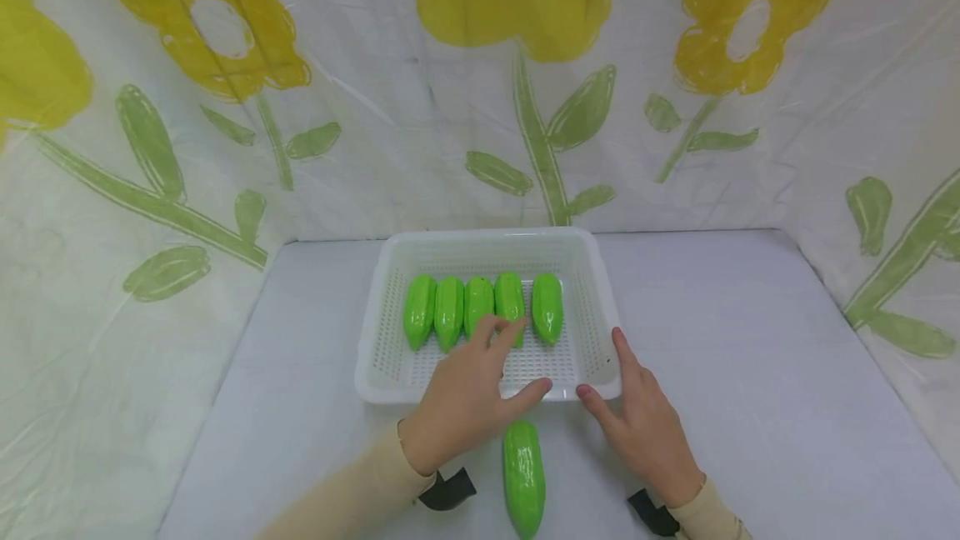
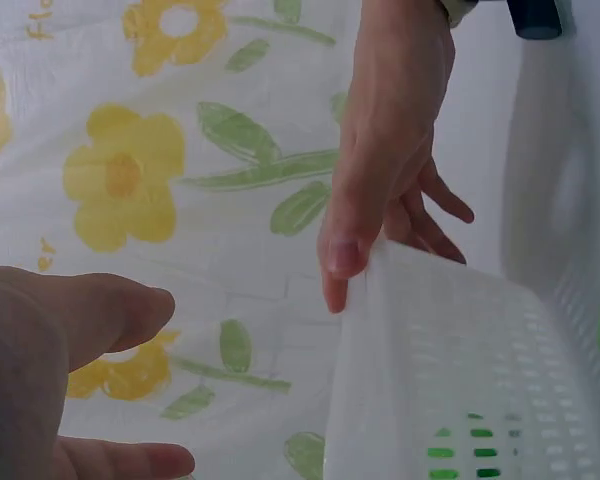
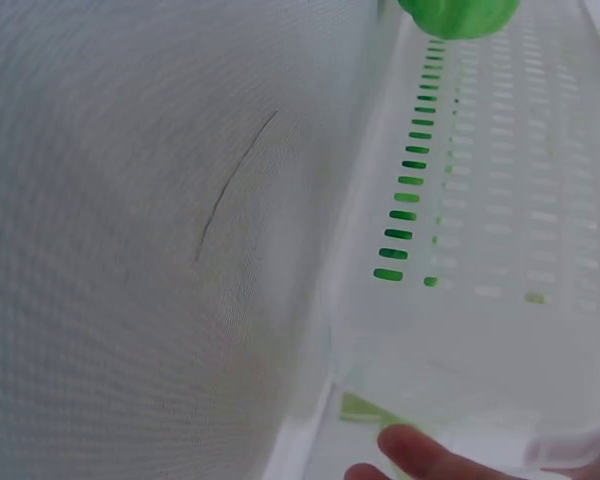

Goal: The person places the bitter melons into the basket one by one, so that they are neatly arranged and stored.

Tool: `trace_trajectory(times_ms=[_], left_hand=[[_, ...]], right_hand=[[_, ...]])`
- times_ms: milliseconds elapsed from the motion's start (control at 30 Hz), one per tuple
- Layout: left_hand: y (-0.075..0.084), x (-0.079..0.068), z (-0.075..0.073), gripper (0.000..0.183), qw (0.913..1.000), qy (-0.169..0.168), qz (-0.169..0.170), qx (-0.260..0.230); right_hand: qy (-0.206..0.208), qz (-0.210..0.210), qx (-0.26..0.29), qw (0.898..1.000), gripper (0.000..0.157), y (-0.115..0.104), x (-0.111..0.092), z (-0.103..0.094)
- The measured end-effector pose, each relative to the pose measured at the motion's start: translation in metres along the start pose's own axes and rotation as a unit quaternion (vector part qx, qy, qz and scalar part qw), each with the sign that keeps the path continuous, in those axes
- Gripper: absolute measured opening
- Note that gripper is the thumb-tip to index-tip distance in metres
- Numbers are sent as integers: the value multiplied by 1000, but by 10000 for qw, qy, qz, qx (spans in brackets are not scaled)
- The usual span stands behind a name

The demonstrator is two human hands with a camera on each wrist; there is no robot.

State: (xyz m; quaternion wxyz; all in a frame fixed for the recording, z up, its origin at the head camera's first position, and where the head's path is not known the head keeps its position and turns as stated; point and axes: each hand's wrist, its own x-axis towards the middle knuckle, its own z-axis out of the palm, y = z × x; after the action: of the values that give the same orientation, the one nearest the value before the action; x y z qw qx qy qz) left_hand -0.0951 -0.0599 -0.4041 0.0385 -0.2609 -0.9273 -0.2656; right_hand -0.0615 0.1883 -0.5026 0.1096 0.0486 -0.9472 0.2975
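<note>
A white perforated plastic basket (image 1: 483,397) stands on the table with several glossy green, elongated, pointed toy vegetables (image 1: 419,312) in a row inside. My left hand (image 1: 468,394) is over the basket's front rim, fingers loosely bent above the row and thumb apart, holding nothing. At the front right corner, my right hand (image 1: 647,423) holds the basket, thumb at the front rim and index finger along the right side. The left wrist view also shows the right hand (image 2: 395,140) at that corner. Another green toy vegetable (image 1: 523,477) lies on the table in front of the basket.
The pale table (image 1: 720,340) extends to both sides of the basket. Behind and beside it hangs a white sheet (image 1: 360,165) printed with yellow flowers. Black straps (image 1: 447,490) show at both wrists.
</note>
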Motion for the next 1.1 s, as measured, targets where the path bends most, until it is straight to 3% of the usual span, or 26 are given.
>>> trace_trajectory(times_ms=[400, 533, 633, 867, 967, 1100], left_hand=[[2, -56, 18, 67, 9993, 112, 124, -321], [1, -71, 29, 69, 9984, 5, 321, -457], [-2, -80, 39, 69, 9976, -241, 287, -575], [-5, -87, 62, 77, 9931, -901, -497, -569], [-5, -84, 70, 83, 9888, -1061, -865, -602], [-6, -82, 78, 87, 9837, -1121, -1089, -885]], right_hand=[[37, -38, 53, 10000, 92, 0, -1, -1], [34, -64, 28, 10000, 92, 1, -1, 0], [37, -80, 5, 10000, 92, 0, 0, 0], [-18, 13, 51, 10000, 91, -2, -1, -2], [-69, 83, 84, 9999, 91, -4, 0, -3], [-102, 132, 98, 9998, 91, -4, 0, -4]])
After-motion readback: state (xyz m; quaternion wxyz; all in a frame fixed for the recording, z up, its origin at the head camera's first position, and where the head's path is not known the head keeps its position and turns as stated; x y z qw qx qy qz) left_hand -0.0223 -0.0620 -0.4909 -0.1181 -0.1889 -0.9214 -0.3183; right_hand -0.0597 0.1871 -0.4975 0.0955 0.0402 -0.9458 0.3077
